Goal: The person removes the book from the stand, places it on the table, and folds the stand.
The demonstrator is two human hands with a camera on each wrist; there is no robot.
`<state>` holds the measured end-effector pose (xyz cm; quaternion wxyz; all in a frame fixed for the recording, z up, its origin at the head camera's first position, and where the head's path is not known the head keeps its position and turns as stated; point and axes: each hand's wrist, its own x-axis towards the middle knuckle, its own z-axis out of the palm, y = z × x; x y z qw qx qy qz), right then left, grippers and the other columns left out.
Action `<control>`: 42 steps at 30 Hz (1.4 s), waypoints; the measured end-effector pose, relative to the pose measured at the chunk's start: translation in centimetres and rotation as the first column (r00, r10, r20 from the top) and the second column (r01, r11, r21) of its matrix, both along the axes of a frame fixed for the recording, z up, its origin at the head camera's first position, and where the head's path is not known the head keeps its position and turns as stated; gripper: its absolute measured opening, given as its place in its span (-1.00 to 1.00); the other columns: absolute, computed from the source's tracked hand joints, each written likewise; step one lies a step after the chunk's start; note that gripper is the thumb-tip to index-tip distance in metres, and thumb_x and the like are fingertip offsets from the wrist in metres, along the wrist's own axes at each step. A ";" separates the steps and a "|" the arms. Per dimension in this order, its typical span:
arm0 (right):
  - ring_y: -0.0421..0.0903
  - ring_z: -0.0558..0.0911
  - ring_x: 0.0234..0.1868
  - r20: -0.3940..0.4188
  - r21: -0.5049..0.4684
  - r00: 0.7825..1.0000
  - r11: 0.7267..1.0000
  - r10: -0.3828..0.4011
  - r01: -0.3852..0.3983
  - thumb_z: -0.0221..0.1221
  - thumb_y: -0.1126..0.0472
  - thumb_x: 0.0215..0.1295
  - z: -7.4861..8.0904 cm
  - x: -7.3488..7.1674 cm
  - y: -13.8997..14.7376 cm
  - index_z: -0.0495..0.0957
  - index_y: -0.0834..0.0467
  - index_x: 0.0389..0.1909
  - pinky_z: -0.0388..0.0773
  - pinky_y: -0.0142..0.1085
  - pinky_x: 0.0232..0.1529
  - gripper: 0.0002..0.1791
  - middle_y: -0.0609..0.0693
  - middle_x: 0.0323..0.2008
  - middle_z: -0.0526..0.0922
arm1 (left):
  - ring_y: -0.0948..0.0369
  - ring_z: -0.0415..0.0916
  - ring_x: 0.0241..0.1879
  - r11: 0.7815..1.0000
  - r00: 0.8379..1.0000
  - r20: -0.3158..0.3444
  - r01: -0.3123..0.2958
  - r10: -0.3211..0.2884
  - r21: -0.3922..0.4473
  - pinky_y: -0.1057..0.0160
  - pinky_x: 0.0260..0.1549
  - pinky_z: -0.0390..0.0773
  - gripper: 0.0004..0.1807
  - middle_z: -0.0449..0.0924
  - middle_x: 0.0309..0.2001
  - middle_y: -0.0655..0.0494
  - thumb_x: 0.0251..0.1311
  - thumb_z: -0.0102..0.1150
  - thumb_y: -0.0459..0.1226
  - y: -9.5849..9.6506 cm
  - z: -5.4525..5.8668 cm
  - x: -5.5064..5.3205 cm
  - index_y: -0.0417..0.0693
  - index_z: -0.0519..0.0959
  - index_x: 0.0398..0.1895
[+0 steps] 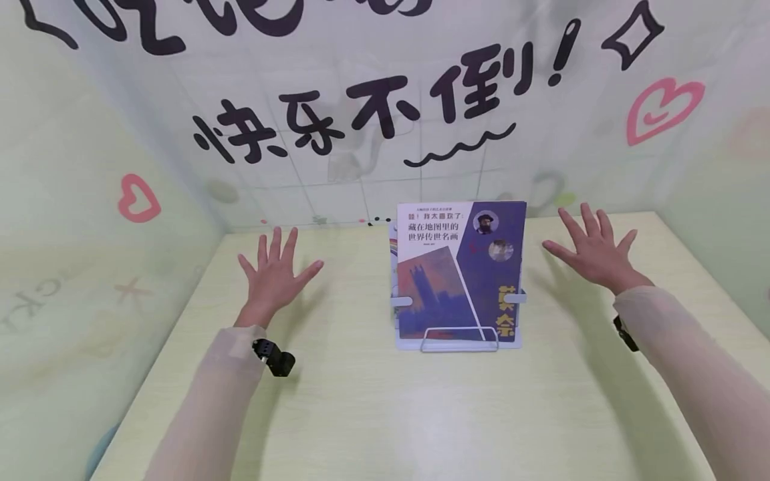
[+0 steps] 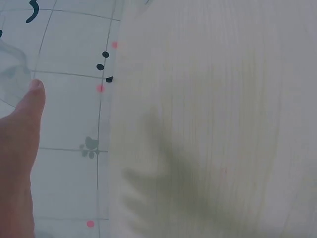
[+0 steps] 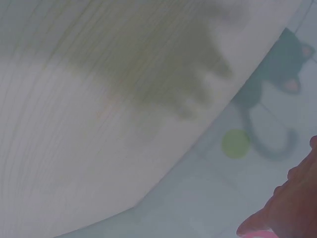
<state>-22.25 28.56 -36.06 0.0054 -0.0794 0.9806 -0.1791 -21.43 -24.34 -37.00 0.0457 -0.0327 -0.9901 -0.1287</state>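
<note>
In the head view a book (image 1: 433, 267) with a purple and white cover stands upright on a white book stand (image 1: 508, 345). Two side clips and a wire lip hold it at its edges. To the left of the book, my left hand (image 1: 273, 277) is spread over the table with straight fingers and nothing in it. On the other side my right hand (image 1: 595, 250) is spread too, holding nothing. Shadows of both hands fall on the tabletop. The left wrist view shows the thumb (image 2: 22, 129); part of the right hand (image 3: 297, 198) appears in the right wrist view.
The pale wood-grain table (image 1: 385, 414) ends at a printed back curtain (image 1: 337, 180) with large black characters. Printed side curtains (image 1: 66, 280) stand at left and right. Each wrist carries a small black camera (image 1: 275, 357).
</note>
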 end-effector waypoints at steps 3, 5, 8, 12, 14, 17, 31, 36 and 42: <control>0.27 -0.51 0.32 0.000 0.001 1.000 1.000 0.004 -0.004 -0.22 -0.35 0.27 0.1 0.1 -0.1 -0.30 -0.01 0.44 -0.75 0.41 -0.11 -0.13 0.24 0.38 -0.51 | -0.10 -0.61 0.35 1.000 1.000 0.013 0.006 -0.006 0.011 -0.39 0.03 -0.63 -0.04 -0.45 0.42 -0.13 0.13 -0.23 0.34 0.0 -0.1 0.2 0.08 -0.26 0.45; 0.28 -0.49 0.32 0.004 -0.002 1.000 1.000 0.012 -0.012 -0.21 -0.34 0.27 0.2 0.2 -0.1 -0.29 0.00 0.44 -0.74 0.41 -0.09 -0.13 0.24 0.38 -0.49 | -0.12 -0.56 0.35 1.000 0.999 0.028 0.020 -0.021 0.024 -0.41 0.05 -0.57 -0.05 -0.43 0.42 -0.14 0.15 -0.18 0.30 0.3 -0.3 0.4 0.05 -0.23 0.45; 0.31 -0.38 0.34 -0.008 -0.027 0.999 0.999 0.037 -0.037 -0.14 -0.28 0.29 0.7 0.5 -0.3 -0.24 0.03 0.44 -0.63 0.41 0.00 -0.14 0.26 0.39 -0.37 | -0.19 -0.32 0.35 0.997 0.998 0.009 0.057 -0.058 0.057 -0.42 0.11 -0.34 -0.13 -0.27 0.41 -0.21 0.20 -0.06 0.16 1.2 -0.4 0.6 -0.06 -0.09 0.43; 0.35 0.05 0.28 -0.036 -0.107 0.996 0.991 0.077 -0.080 -0.05 -0.16 0.32 1.6 1.4 -1.3 -0.08 0.15 0.41 -0.09 0.33 0.14 -0.21 0.35 0.32 0.05 | -0.16 0.23 0.15 0.963 0.993 -0.066 0.106 -0.093 0.249 -0.20 0.06 0.25 -0.42 0.21 0.22 -0.28 0.24 0.07 -0.12 3.5 0.1 1.3 -0.23 0.27 0.25; 0.31 0.33 0.13 -0.060 -0.160 0.995 0.983 0.082 -0.090 -0.03 -0.08 0.34 2.0 2.1 -2.0 0.10 0.23 0.34 0.24 0.22 0.04 -0.31 0.36 0.15 0.33 | -0.08 0.41 -0.03 0.909 0.992 -0.083 0.125 -0.100 0.398 -0.02 -0.10 0.46 -0.57 0.42 0.04 -0.23 0.22 0.10 -0.22 5.1 0.6 1.7 -0.26 0.41 0.10; 0.17 0.57 -0.17 -0.083 -0.248 0.994 0.965 0.072 -0.090 0.00 -0.01 0.35 2.3 3.4 -2.9 0.37 0.29 0.15 0.50 0.02 -0.24 -0.48 0.28 -0.18 0.59 | 0.05 0.51 -0.23 0.793 0.991 -0.075 0.137 -0.114 0.593 0.17 -0.26 0.54 -0.70 0.58 -0.20 -0.12 0.19 0.13 -0.29 7.7 1.2 2.2 -0.25 0.52 -0.05; -0.01 0.62 -0.31 -0.037 -0.419 0.993 0.900 0.113 -0.118 0.13 0.11 0.27 0.8 5.5 -5.4 0.51 0.31 -0.05 0.52 -0.32 -0.41 -0.63 0.14 -0.33 0.65 | 0.13 0.56 -0.33 0.608 0.995 0.019 0.045 -0.097 0.793 0.28 -0.33 0.57 -0.72 0.61 -0.30 -0.04 0.09 0.23 -0.32 14.1 0.5 2.9 -0.20 0.57 -0.11; 0.12 0.61 -0.29 -0.042 -0.459 0.996 0.884 0.080 -0.090 0.14 0.14 0.26 0.1 5.4 -5.9 0.51 0.37 -0.09 0.56 -0.31 -0.39 -0.63 0.18 -0.31 0.64 | 0.12 0.56 -0.33 0.605 0.997 0.028 0.019 -0.068 0.796 0.26 -0.34 0.58 -0.71 0.61 -0.30 -0.04 0.07 0.24 -0.34 14.8 0.4 3.0 -0.23 0.56 -0.12; 0.09 0.64 -0.35 -0.063 -0.526 0.998 0.851 -0.022 -0.015 0.18 0.16 0.23 -0.5 5.5 -6.6 0.54 0.41 -0.19 0.58 -0.37 -0.41 -0.65 0.24 -0.33 0.64 | 0.15 0.56 -0.39 0.616 0.996 0.055 0.003 -0.076 0.788 0.30 -0.40 0.58 -0.71 0.59 -0.33 -0.03 0.04 0.27 -0.36 15.4 0.2 3.2 -0.26 0.56 -0.14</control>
